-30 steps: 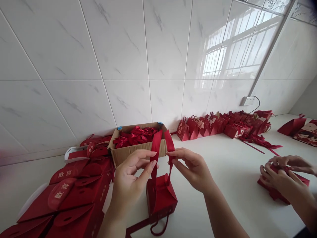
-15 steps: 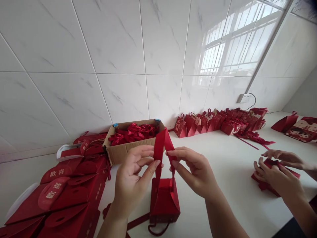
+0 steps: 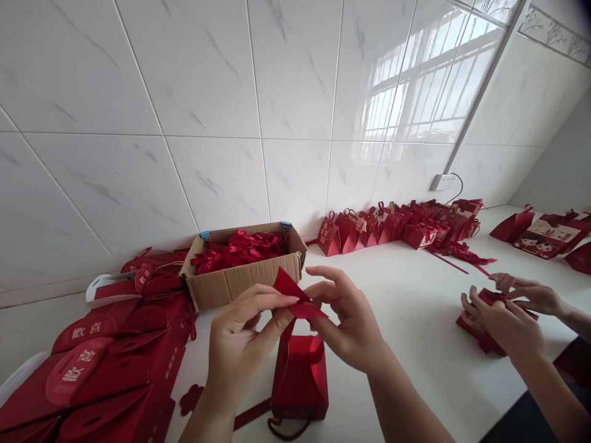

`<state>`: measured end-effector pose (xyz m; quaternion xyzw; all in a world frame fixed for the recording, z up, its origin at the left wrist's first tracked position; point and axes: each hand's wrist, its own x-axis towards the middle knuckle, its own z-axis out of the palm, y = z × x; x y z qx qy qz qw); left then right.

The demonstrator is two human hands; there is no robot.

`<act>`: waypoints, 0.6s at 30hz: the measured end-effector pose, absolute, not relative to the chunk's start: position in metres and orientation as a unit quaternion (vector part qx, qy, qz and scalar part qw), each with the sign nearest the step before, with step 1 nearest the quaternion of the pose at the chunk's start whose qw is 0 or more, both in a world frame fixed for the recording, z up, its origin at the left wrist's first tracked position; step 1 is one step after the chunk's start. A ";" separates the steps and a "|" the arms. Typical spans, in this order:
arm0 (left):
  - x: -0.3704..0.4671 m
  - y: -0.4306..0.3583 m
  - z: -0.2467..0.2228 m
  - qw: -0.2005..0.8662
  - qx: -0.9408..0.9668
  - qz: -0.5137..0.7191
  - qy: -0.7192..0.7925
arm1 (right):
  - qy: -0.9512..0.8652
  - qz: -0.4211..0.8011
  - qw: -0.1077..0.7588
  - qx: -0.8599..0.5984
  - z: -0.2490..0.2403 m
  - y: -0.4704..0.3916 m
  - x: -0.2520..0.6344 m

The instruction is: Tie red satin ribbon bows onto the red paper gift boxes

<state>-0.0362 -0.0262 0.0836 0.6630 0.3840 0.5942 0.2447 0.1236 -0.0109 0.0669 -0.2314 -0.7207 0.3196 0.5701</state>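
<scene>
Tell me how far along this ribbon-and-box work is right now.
Looks done: the small red boxes by the wall stand closed, loops on top.
In hand: the left hand and right hand hold a crossed red ribbon above an open-topped red box.
Apparently left: no finished knot shows there, and loose ribbons fill the cardboard box.

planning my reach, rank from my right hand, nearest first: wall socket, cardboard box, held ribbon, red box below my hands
From the right hand:
1. Ribbon, at its fingers.
2. Red box, just below.
3. Cardboard box, behind, to the left.
4. Wall socket, far right on the wall.
</scene>
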 end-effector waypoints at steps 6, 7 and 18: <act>-0.025 -0.027 0.086 0.331 0.556 0.640 0.414 | -0.754 0.251 0.560 -0.235 0.069 -0.010 0.122; -0.025 -0.026 0.086 0.338 0.557 0.635 0.415 | -0.758 0.249 0.556 -0.234 0.070 -0.010 0.123; -0.044 -0.016 0.082 0.271 0.667 0.566 0.401 | -0.770 0.292 0.528 -0.209 0.073 -0.004 0.121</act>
